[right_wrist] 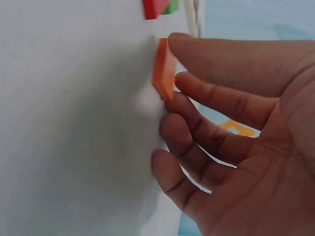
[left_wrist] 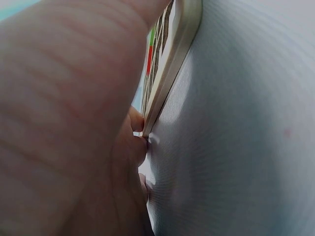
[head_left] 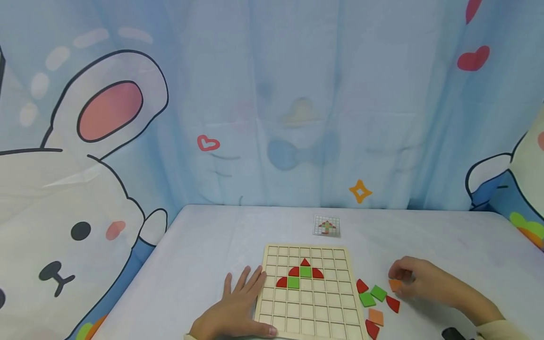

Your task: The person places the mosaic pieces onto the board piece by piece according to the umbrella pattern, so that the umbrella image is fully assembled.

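My left hand (head_left: 238, 307) lies with fingers spread at the left edge of a wooden grid board (head_left: 314, 311), its thumb on the near edge. Red quarter-round pieces (head_left: 318, 273), a red triangle (head_left: 305, 262) and green squares (head_left: 293, 282) sit in the grid. To the right of the board, my right hand (head_left: 425, 281) has its thumb and curled fingers at an orange square tile (right_wrist: 163, 69), low over the white table. In the right wrist view the thumb tip meets one end of this tile, with fingertips near the other.
Loose red pieces (head_left: 393, 304), green squares (head_left: 378, 293) and another orange square (head_left: 376, 317) lie between the board and my right hand. A small pattern card (head_left: 327, 226) lies behind the board. A dark object (head_left: 453, 334) shows at the near right. A blue printed curtain (head_left: 297, 94) hangs behind the table.
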`<state>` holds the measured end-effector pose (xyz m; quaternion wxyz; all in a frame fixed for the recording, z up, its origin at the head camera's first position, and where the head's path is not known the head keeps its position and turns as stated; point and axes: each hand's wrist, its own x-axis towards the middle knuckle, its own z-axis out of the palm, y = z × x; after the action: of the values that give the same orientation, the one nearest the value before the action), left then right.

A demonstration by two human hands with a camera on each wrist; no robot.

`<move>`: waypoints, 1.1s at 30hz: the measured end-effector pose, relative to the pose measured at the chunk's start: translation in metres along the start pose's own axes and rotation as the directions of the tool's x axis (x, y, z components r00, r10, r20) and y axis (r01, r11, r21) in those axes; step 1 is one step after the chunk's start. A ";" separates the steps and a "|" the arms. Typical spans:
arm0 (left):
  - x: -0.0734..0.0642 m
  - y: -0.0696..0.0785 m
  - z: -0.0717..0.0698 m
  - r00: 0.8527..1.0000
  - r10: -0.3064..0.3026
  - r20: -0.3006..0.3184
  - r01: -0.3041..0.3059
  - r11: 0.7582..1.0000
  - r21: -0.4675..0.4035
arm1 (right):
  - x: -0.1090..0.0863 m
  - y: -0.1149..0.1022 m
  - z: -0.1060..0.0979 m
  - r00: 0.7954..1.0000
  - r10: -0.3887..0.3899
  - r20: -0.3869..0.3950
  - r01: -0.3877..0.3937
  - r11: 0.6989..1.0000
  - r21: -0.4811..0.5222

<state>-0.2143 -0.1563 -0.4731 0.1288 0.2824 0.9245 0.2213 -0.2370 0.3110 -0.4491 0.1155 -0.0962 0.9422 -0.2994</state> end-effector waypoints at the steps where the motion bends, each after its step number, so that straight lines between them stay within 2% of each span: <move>1: 0.000 0.000 0.000 1.000 0.000 0.000 0.000 1.000 0.002 | 0.001 0.000 0.002 1.000 0.001 -0.009 -0.001 1.000 -0.014; 6: 0.000 0.000 0.000 1.000 -0.001 0.003 0.001 1.000 0.006 | 0.005 -0.001 0.008 0.999 0.003 -0.043 -0.006 0.998 -0.069; 14: 0.003 -0.001 0.001 1.000 -0.012 -0.007 0.012 1.000 0.006 | 0.009 -0.008 0.009 0.999 0.027 -0.033 -0.029 0.998 -0.061; 19: 0.002 -0.001 0.001 1.000 -0.007 -0.007 0.007 1.000 -0.002 | 0.011 -0.012 0.005 1.000 -0.017 -0.004 0.016 0.998 -0.055; 23: 0.001 -0.002 0.002 1.000 -0.001 -0.002 0.001 1.000 -0.006 | 0.016 -0.017 -0.004 0.999 -0.045 -0.021 0.044 0.998 -0.049; 28: 0.002 -0.002 0.001 1.000 0.002 0.002 -0.002 1.000 -0.003 | 0.021 -0.026 -0.011 0.998 -0.049 -0.049 0.053 0.995 0.088; 33: 0.001 -0.002 0.002 1.000 -0.005 -0.004 0.005 1.000 0.006 | 0.024 -0.041 -0.003 0.996 -0.046 -0.074 0.062 0.970 0.233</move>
<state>-0.2155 -0.1561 -0.4756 0.1265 0.2798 0.9262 0.2188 -0.2563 0.2738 -0.4263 0.0858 -0.0973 0.9005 -0.4150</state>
